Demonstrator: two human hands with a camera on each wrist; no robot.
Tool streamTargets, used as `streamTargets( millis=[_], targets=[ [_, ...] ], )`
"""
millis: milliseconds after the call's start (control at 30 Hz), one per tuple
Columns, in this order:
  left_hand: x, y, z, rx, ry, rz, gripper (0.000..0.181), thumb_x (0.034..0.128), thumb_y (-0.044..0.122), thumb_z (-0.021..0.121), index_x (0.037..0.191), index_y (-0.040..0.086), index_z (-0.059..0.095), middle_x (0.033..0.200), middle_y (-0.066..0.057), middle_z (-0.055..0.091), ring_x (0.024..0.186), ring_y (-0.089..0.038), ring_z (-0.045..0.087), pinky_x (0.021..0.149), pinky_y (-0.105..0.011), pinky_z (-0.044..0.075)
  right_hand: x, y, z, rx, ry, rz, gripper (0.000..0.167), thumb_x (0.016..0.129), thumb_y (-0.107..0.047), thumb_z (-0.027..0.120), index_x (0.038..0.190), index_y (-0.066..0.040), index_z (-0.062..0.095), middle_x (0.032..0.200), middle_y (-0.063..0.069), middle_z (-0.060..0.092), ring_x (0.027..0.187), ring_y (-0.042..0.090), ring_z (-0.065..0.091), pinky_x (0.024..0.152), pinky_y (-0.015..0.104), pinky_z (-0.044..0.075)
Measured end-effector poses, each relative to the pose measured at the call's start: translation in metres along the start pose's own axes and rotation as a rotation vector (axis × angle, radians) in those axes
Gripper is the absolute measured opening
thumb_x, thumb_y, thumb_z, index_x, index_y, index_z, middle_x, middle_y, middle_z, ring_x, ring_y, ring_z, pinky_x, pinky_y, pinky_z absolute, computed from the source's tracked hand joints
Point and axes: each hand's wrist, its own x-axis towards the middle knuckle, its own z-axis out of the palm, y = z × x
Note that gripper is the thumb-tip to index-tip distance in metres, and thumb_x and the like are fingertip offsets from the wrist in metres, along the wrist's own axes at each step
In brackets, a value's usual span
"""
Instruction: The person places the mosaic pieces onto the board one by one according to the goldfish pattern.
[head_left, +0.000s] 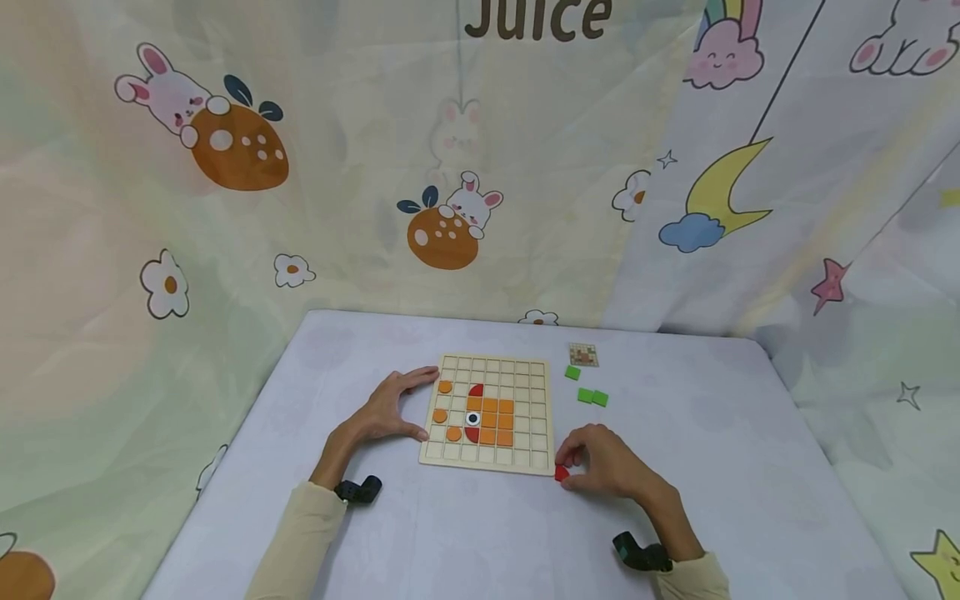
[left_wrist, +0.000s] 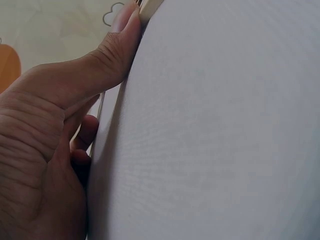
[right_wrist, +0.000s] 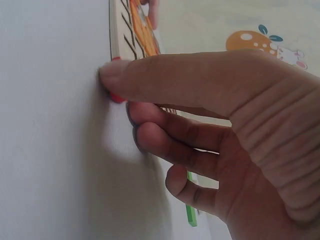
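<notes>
A square wooden grid board (head_left: 534,417) lies on the table, carrying an orange block of squares (head_left: 497,422), two red quarter-round pieces (head_left: 476,390), a white eye tile (head_left: 472,418) and three orange discs (head_left: 440,416). My left hand (head_left: 386,407) rests against the board's left edge, thumb and fingers spread apart. Just off the board's lower right corner, my right hand (head_left: 603,462) pinches a small red piece (head_left: 561,472). In the right wrist view the thumb covers most of that red piece (right_wrist: 118,98), so its full outline is hidden.
Three green squares (head_left: 585,395) lie to the right of the board. Behind them is a small printed pattern card (head_left: 583,355). A white cloth covers the table (head_left: 465,533), and a printed curtain (head_left: 337,167) hangs along its back edge.
</notes>
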Motion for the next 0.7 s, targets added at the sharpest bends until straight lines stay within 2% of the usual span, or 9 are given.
streamTargets(
  millis=[300, 700],
  targets=[
    [0.000, 0.001, -0.001, 0.000, -0.007, -0.008, 0.116, 0.0646, 0.040, 0.107, 0.164, 0.015, 0.052, 0.174, -0.007, 0.046, 0.124, -0.026, 0.049, 0.106, -0.050, 0.040, -0.002, 0.000, -0.002, -0.015, 0.065, -0.025, 0.023, 0.079, -0.009, 0.091, 0.097, -0.019, 0.080, 0.089, -0.013, 0.072, 0.085, 0.010, 0.062, 0.078, 0.025, 0.053],
    [0.000, 0.001, -0.002, 0.006, -0.006, -0.008, 0.116, 0.0644, 0.042, 0.107, 0.163, 0.016, 0.053, 0.174, -0.005, 0.046, 0.121, -0.024, 0.049, 0.104, -0.047, 0.040, 0.011, 0.008, 0.007, 0.046, 0.168, -0.070, 0.024, 0.081, -0.011, 0.092, 0.099, -0.022, 0.081, 0.086, -0.014, 0.072, 0.082, 0.007, 0.062, 0.076, 0.025, 0.049]
  ],
)
